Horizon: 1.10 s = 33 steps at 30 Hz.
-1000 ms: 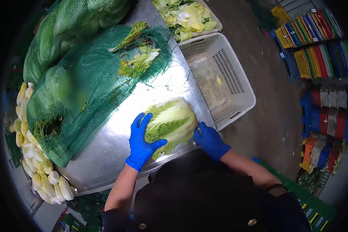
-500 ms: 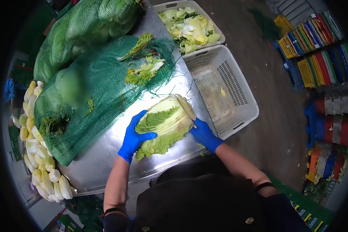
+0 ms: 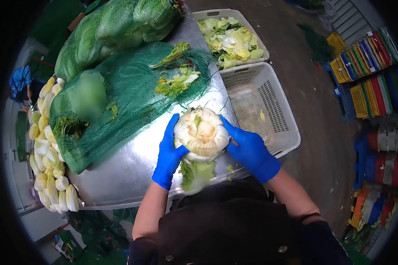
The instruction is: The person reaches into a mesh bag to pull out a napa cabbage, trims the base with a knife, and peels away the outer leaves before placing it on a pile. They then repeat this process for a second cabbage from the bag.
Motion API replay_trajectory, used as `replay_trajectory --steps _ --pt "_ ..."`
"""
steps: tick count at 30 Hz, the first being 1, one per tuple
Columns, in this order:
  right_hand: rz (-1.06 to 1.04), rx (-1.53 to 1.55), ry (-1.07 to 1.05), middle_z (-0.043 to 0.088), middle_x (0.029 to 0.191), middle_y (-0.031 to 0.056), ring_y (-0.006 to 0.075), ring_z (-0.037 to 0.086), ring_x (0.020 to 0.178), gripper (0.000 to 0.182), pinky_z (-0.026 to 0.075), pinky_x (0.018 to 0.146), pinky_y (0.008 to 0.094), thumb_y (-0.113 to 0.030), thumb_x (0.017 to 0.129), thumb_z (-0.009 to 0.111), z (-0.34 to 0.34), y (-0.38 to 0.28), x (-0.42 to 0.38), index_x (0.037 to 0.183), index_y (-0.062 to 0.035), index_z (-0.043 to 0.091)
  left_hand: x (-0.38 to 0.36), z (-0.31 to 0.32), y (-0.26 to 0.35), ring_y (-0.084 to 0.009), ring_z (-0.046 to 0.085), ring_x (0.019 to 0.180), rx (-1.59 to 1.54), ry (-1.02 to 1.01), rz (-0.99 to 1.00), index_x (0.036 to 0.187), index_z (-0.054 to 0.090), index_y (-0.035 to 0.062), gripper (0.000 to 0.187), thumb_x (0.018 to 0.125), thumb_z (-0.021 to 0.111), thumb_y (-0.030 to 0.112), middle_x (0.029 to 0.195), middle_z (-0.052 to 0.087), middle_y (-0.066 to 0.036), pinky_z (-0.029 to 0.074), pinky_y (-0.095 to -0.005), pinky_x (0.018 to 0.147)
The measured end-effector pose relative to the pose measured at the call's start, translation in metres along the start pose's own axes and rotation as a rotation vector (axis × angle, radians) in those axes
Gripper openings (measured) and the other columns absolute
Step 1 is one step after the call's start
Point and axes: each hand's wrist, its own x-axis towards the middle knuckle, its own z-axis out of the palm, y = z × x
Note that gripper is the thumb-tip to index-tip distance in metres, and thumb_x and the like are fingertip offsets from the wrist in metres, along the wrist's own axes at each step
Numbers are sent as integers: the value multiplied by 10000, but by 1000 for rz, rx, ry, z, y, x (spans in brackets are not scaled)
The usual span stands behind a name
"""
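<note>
A napa cabbage [image 3: 201,134] is held up over the steel table [image 3: 132,168], its pale cut base turned toward the camera. My left hand [image 3: 169,152], in a blue glove, grips its left side. My right hand [image 3: 248,149], also gloved in blue, holds the right side, and a small knife handle seems to show at its fingers. Loose green outer leaves [image 3: 197,174] hang blurred below the cabbage at the table's front edge.
Green net sacks of cabbage [image 3: 115,84] cover the table's left and back. An empty white crate [image 3: 263,108] stands at the right, and a crate of leaf trimmings [image 3: 230,39] behind it. Trimmed cabbages [image 3: 48,154] are stacked at the left. Coloured crates [image 3: 367,66] line the far right.
The cabbage was lying on its side on the table; both hands have lifted and turned it so the cut base faces up. Outer leaves have come loose below it.
</note>
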Motion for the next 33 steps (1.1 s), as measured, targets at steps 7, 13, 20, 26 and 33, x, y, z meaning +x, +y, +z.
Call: replay_trajectory --steps 7,13,20,26,33 --pt "137 441 11 631 1042 231 353 637 950 592 501 806 371 -146 814 572 -3 46 35 1386 -175 425 1 -15 -22 -262 433 1273 387 -13 -158 1414 354 37 804 718 754 81 1384 449 -153 342 -366 1063" --pt "-59 152 14 602 796 199 345 599 665 705 486 644 421 -144 816 557 0 16 24 1460 -195 277 18 -5 15 -277 394 1303 136 68 -88 1443 270 17 912 695 764 187 1428 377 -188 307 -363 1083" --pt "58 309 3 641 832 189 292 635 680 550 499 652 367 -177 831 572 0 36 42 1369 -177 454 28 11 2 -284 523 1171 -49 102 -88 1466 218 43 958 704 774 212 1300 507 -209 419 -369 985" --pt "719 479 -143 627 702 20 142 597 642 376 495 595 304 -205 871 585 5 106 57 1227 -87 560 2 4 4 -268 494 1199 19 46 -114 1470 206 47 998 673 796 154 1339 475 -190 403 -363 1005" --pt "115 667 326 654 893 71 118 591 781 509 496 705 284 -235 822 706 65 0 19 1258 -35 535 3 7 15 -232 504 1166 -132 72 -97 1372 387 49 724 748 746 126 1284 506 -145 411 -338 992"
